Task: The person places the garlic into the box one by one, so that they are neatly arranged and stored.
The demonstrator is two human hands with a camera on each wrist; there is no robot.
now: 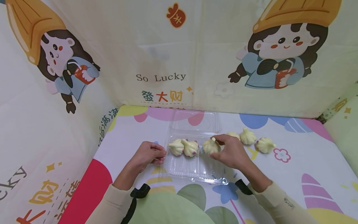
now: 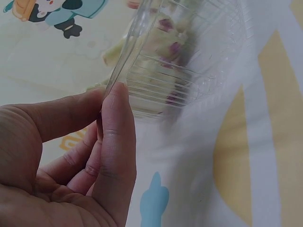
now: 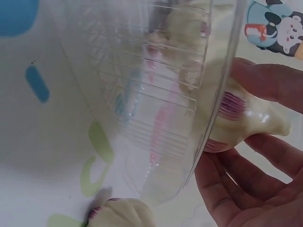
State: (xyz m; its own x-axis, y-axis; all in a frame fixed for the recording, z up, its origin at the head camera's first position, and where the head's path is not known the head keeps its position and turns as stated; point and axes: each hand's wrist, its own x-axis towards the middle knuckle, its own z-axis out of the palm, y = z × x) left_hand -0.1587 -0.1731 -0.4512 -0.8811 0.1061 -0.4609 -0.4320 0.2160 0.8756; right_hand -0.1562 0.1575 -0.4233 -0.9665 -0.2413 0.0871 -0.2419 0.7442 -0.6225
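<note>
A clear plastic clamshell box [image 1: 181, 169] with ridged compartments lies with its lid [image 1: 194, 121] folded back. My left hand [image 1: 146, 155] pinches its left rim between thumb and index finger, as the left wrist view also shows. Two garlic bulbs, one at the left [image 1: 176, 147] and one beside it [image 1: 191, 148], sit at the back of the box's left part. In my right hand [image 1: 232, 152] a third garlic bulb [image 3: 246, 113] is gripped between thumb and fingers, at the box's right side. Whether that bulb touches the box floor I cannot tell.
Three more garlic bulbs lie on the patterned tablecloth right of the box: one partly hidden behind my right hand [image 1: 233, 135], one behind [image 1: 247, 136] and one farther right [image 1: 265, 145]. A printed cloth backdrop [image 1: 207, 62] rises along the table's far edge.
</note>
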